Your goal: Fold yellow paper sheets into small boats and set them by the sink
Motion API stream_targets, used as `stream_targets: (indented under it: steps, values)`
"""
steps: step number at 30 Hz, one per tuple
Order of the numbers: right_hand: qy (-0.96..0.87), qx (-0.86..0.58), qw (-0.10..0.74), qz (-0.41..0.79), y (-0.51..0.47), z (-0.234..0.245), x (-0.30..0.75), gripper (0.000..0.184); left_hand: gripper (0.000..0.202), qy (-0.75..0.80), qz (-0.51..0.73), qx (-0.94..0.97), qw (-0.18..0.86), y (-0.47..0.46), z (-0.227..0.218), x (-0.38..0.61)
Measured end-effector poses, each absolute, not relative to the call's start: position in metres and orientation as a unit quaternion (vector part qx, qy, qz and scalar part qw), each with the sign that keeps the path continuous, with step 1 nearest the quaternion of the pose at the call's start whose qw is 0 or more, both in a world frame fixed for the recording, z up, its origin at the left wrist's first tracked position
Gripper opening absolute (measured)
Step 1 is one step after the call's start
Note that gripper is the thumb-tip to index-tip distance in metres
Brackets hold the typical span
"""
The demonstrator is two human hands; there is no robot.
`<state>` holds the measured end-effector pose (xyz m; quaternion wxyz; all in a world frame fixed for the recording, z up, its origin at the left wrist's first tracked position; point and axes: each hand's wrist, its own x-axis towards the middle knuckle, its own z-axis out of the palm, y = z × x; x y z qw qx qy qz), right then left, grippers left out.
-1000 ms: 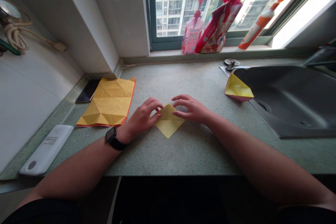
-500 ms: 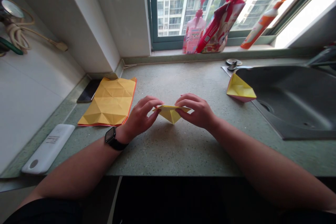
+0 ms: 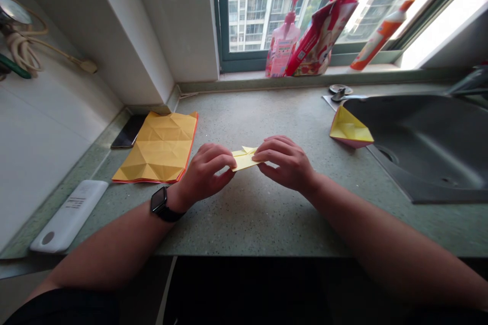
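Note:
A small folded yellow paper (image 3: 244, 158) is held just above the speckled green counter (image 3: 259, 213) between both hands. My left hand (image 3: 206, 175), with a black watch on the wrist, pinches its left end. My right hand (image 3: 285, 162) pinches its right end, fingers curled over it. Most of the paper is hidden by the fingers; only a narrow yellow strip shows between them.
A stack of creased orange-yellow sheets (image 3: 160, 147) lies to the left, beside a dark phone (image 3: 128, 132) and a white remote (image 3: 68, 216). A finished yellow paper boat (image 3: 348, 129) sits at the sink (image 3: 427, 147) edge. Bottles and a red pouch (image 3: 318, 35) stand on the windowsill.
The yellow paper was lying flat as a diamond under my fingers. Both hands lifted it and drew it up, and it now shows as a thin strip between them.

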<state>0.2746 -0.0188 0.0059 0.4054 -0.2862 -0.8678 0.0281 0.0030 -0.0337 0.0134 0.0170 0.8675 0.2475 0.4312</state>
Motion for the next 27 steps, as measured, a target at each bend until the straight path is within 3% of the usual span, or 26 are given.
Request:
stream_targets:
  steps: [7,11,16,21,27]
  values:
    - [-0.835,-0.357,0.413,0.067,-0.012,0.003,0.277,0.036,0.005,0.27,0.455,0.845,0.079,-0.03,0.01,0.0]
    - [-0.831,-0.353,0.425,0.064,-0.007,0.001,0.282,0.026,0.007,0.267,0.47,0.836,0.092,-0.029,0.012,-0.001]
    - [-0.825,-0.334,0.451,0.065,-0.005,0.002,0.286,0.029,0.01,0.263,0.474,0.834,0.103,-0.027,0.012,0.0]
    - [-0.82,-0.333,0.455,0.102,-0.004,0.004,0.284,0.009,0.013,0.272,0.484,0.822,0.127,-0.023,0.012,0.0]
    - [-0.808,-0.31,0.471,0.169,0.0,-0.001,0.283,0.017,0.016,0.264,0.488,0.813,0.176,-0.02,0.01,0.0]
